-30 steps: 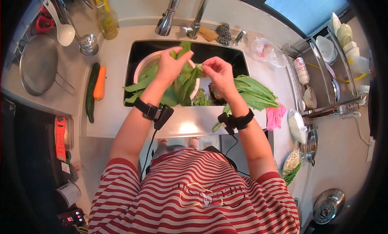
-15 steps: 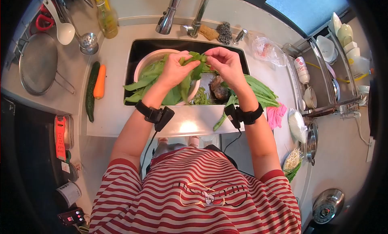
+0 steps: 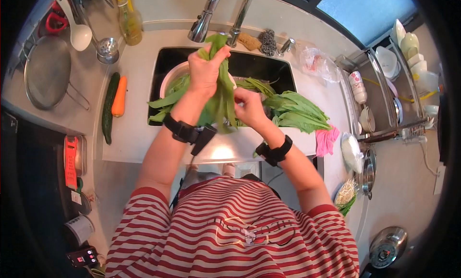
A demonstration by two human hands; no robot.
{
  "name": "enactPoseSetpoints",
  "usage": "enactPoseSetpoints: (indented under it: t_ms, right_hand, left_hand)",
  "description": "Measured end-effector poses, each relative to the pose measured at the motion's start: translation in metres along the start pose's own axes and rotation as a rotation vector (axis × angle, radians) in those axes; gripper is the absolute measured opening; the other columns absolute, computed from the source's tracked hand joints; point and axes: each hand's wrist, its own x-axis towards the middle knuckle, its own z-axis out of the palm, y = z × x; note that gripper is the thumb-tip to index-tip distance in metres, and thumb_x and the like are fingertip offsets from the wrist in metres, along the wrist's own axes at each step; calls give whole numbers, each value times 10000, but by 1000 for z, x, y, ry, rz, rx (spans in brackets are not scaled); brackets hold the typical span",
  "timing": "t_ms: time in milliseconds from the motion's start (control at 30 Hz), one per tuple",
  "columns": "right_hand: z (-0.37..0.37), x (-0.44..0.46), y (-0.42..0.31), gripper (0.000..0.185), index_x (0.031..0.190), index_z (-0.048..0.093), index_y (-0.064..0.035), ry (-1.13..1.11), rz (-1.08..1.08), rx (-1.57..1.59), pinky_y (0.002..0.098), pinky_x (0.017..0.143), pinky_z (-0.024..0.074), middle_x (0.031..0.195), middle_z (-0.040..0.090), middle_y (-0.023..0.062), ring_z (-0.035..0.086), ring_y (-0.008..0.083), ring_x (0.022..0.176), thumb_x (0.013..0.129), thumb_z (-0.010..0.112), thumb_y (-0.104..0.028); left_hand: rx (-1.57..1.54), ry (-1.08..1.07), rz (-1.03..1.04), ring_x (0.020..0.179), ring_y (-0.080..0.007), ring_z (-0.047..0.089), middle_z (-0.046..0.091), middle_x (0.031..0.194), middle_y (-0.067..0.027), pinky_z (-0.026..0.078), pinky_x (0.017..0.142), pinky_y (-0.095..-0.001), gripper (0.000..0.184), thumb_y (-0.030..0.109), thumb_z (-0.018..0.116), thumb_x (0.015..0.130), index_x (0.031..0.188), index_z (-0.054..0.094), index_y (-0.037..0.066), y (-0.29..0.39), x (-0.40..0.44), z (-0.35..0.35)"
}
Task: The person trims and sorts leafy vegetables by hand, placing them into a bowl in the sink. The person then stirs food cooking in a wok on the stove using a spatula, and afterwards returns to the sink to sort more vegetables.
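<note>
Over the rectangular black sink (image 3: 168, 58): left hand (image 3: 203, 75) clenched round long, limp green leaves (image 3: 222, 94), length running bodyward; right hand (image 3: 250, 109) just beside, fingers curled, grip unclear.

My remote view: leaves (image 3: 172, 100) in basin (image 3: 163, 85), basin in sink (image 3: 269, 66), faucet (image 3: 203, 19) behind; left, carrot (image 3: 119, 98), then cucumber (image 3: 110, 110); rack (image 3: 383, 81) far right

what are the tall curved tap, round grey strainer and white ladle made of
Tall curved silvery tap: probably chromed metal, from its mirror-like highlights. Round grey strainer: likely steel mesh, dull, with a wire-like handle. White ladle: evenly white, softly shiny, perhaps plastic; enamel is possible.
</note>
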Motion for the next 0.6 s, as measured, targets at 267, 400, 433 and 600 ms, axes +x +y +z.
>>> enactPoseSetpoints:
  t_ms: [267,400,433,600]
  right_hand:
    - [-59,32,-13,75,850,591,-7,66,234,442,205,605,461,749,601,6,553,61,668,777,581,11]
    - [-55,40,-22,79,853,596,-13,62,211,641,194,587,449,749,602,14,547,59,652,774,604,-11]
    - [-52,40,-24,79,853,596,-13,62,207,641,194,587,449,749,602,14,547,59,652,774,604,-11]
    - [-40,43,-25,103,855,596,6,122,146,623,185,596,445,740,598,9,537,46,646,756,618,18]
  left_hand:
    - [513,-377,-89,670,-45,543,613,778,6,449,598,-202,154,69,648,760,899,642,5,-16,-3,-37]
    - [395,-507,-125,722,-43,532,609,796,17,428,622,-195,124,47,659,737,848,642,-6,-34,-12,-26]
    - [337,-454,-155,706,-42,530,610,798,12,428,612,-195,121,43,659,736,848,643,-2,-29,-15,-22]
    - [-26,-219,-214,707,-86,568,621,825,-13,459,625,-228,133,28,613,776,908,624,18,-26,-21,-11]
